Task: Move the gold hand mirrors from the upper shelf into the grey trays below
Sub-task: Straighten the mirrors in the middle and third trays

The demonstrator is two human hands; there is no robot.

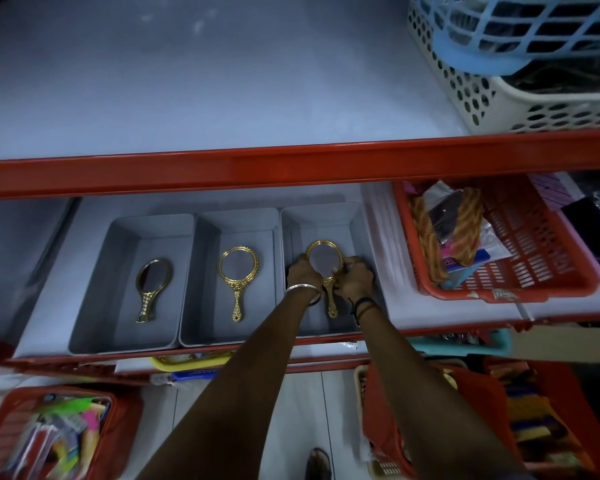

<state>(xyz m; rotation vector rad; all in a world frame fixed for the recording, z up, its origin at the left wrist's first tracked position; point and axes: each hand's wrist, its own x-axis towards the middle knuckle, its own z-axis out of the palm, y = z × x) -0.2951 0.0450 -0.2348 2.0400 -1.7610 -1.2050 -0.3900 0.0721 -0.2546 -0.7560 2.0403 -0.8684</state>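
The third gold mirror (325,263) lies in the right grey tray (355,216); left hand (301,274) and right hand (354,278) grip its frame from either side.

Three trays sit side by side on the lower shelf (430,315) — a mirror in the left tray (118,289), one in the middle tray (201,289), one in the right tray (355,220) between both hands.
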